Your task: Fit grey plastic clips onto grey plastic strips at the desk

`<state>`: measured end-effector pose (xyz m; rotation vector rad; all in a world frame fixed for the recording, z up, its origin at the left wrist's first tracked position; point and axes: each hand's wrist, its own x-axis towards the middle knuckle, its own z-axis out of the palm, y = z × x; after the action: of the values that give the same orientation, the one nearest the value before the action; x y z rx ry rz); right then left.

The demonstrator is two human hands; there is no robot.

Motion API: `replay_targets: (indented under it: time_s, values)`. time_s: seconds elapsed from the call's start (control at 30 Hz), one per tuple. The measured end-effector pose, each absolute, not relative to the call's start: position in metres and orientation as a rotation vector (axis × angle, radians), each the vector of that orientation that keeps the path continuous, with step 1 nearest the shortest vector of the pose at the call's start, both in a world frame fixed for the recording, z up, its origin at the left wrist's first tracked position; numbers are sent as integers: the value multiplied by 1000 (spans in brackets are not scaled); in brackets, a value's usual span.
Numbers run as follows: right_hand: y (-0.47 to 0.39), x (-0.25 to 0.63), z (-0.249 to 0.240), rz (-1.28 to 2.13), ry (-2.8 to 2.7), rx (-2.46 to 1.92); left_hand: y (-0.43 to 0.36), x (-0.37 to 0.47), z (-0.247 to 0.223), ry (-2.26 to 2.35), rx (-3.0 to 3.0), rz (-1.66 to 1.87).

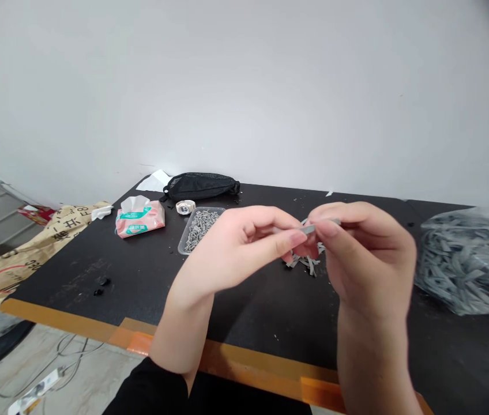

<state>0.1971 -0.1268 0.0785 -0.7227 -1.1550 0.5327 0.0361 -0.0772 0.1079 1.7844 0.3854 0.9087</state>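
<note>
A thin grey strip (308,229) is pinched between both hands above the black table (253,300). My left hand (244,248) grips its left part between thumb and fingers, and my right hand (357,248) grips its right part the same way, close beside. Behind and below the hands, a loose pile of grey strips (309,265) lies on the table, partly hidden by them. Just left of my left hand stands a clear plastic tray (181,245) with many small grey pieces in it.
A large clear bag of grey strips (469,259) sits at the right. Farther left are a tissue pack (140,218), a white watch (185,207) and a black mesh pouch (203,185). Orange tape (262,363) covers the front edge. Brown packaging (23,253) lies beyond the left side.
</note>
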Motion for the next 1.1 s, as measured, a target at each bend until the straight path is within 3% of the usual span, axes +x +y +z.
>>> replay_targets:
  time_s: [0.27, 0.53, 0.83, 1.1]
  values:
    - [-127, 183, 73, 723, -930, -763, -94, 42, 103, 691, 2406, 1276]
    - [-128, 186, 76, 668, -983, -780, -95, 41, 103, 707, 2175, 1308]
    - [-130, 180, 84, 884, -845, -706, -96, 39, 101, 637, 2161, 1362]
    - [-127, 204, 91, 720, -761, -800, -91, 32, 105, 504, 1956, 1425]
